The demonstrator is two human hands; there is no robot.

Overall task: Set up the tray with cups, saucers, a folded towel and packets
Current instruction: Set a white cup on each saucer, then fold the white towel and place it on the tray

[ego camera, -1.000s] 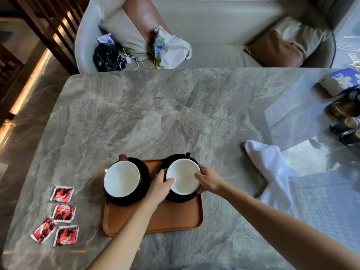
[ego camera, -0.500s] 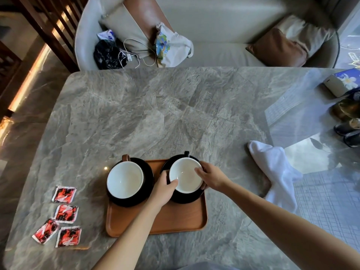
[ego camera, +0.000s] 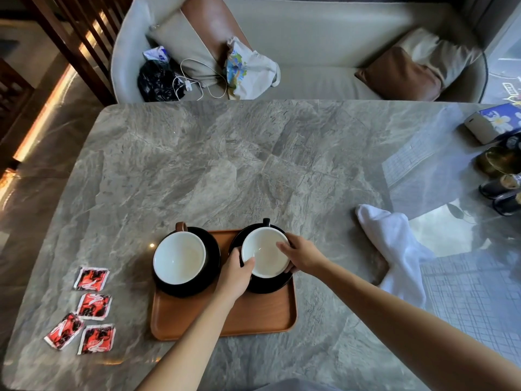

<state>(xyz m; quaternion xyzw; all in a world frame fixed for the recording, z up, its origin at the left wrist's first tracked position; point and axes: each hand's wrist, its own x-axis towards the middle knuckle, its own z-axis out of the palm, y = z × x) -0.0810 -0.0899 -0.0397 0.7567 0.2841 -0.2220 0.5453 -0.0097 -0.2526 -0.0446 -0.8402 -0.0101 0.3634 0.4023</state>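
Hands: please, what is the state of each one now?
Left hand: closed on the right cup rim.
Right hand: closed on the same cup.

grey marble counter [ego camera: 253,165] | brown wooden tray [ego camera: 253,320] | four red packets [ego camera: 93,306] left | crumpled white towel [ego camera: 394,249] right | blue flowered box [ego camera: 496,122] far right

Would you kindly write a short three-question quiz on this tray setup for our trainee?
1. True or false: the white towel already lies on the wooden tray.
2. How many red packets lie on the table?
3. Which cup do both hands hold: A, the left cup, or B, the right cup?

Key: 1 false, it lies on the table right of the tray. 2 four. 3 B; the left hand and right hand grip its rim.
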